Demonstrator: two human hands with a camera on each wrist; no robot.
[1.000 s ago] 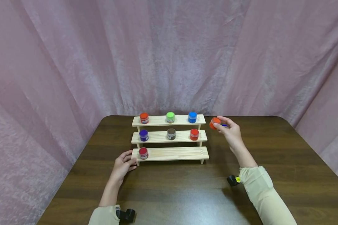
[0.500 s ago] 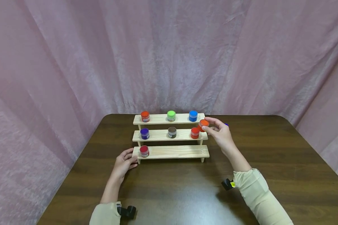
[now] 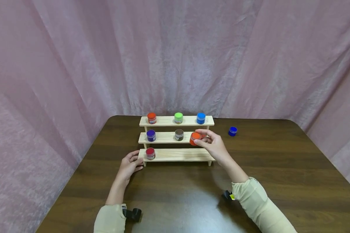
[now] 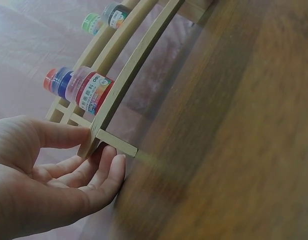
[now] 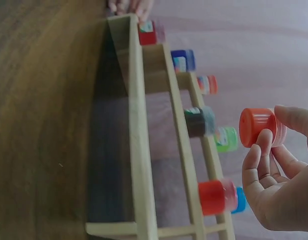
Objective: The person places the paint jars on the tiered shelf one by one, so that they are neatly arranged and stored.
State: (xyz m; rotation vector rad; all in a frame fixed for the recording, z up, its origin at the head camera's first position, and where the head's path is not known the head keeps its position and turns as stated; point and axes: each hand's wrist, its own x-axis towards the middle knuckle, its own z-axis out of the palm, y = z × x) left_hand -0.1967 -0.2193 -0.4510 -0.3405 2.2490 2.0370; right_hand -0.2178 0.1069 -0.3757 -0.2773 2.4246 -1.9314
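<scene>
My right hand [image 3: 214,147] pinches an orange paint jar [image 5: 262,127] between thumb and fingers, held in the air in front of the rack's middle step. In the head view it hides most of the red jar [image 5: 214,196] on that step's right end. My left hand [image 3: 129,166] grips the left end of the lowest step of the wooden three-step rack [image 3: 180,155], thumb on top and fingers beneath. Close to that thumb stands a dark red paint jar [image 4: 93,90]. The lowest step's middle and right show bare wood.
An orange-red jar [image 3: 152,118], a green jar [image 3: 178,118] and a blue jar [image 3: 201,118] stand on the top step. On the middle step are a purple jar [image 3: 151,135] and a dark brown jar [image 3: 179,135]. A dark blue jar [image 3: 232,131] sits on the table right of the rack.
My right hand has carried the orange jar leftward and down, from right of the rack to before the middle step, uncovering the dark blue jar. My left hand keeps its grip.
</scene>
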